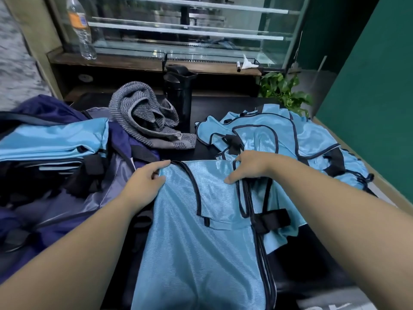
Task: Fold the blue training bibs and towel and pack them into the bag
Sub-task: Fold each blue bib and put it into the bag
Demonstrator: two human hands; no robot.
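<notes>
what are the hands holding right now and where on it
Both hands grip the far edge of the blue bib laid flat in front: the left hand pinches its far left corner, the right hand its far right corner.

It looks like a shop or café: beyond both grips stands a glass display case with shelves [190, 30], on a brown wooden ledge [134, 61], beside a dark green wall [368, 63].
</notes>
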